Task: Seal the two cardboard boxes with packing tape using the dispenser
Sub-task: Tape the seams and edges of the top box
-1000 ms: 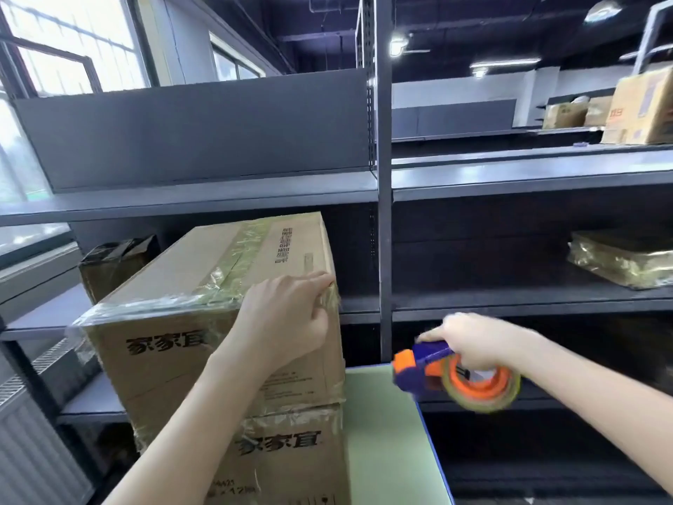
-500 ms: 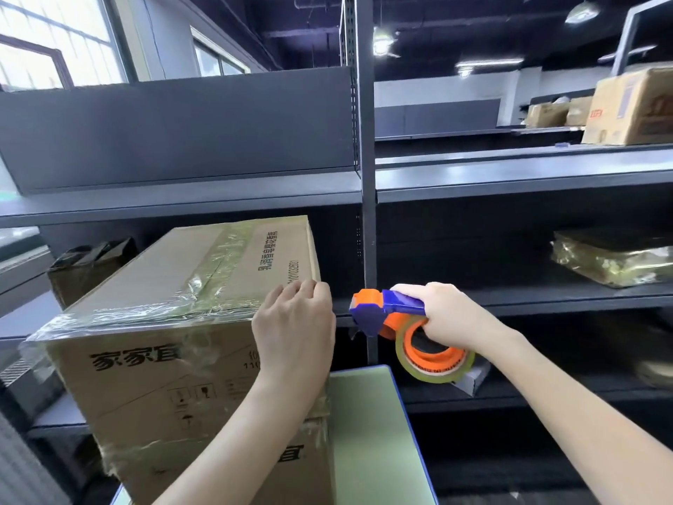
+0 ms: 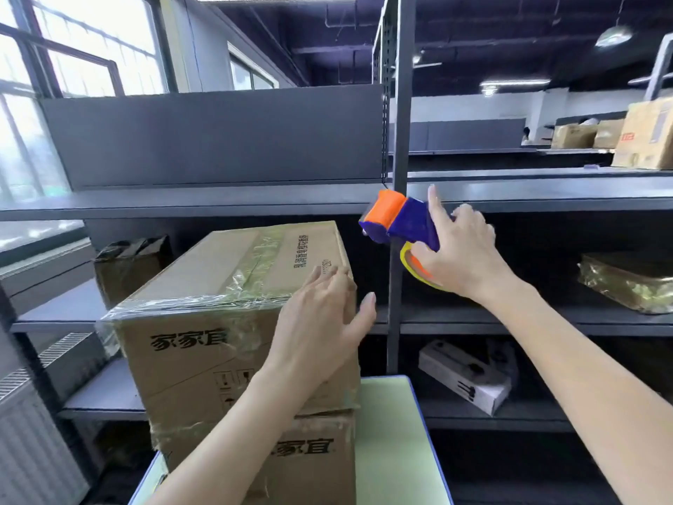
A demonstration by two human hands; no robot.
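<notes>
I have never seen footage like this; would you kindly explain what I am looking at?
No machine here: a person wears a camera on the head, so the picture looks forward and down at their own bare hands. A top box, already taped, stands on a lower box on a green table before grey shelves. The left hand lies open on the top box's near right corner. The right hand grips an orange and blue dispenser, held in the air right of the boxes.
</notes>
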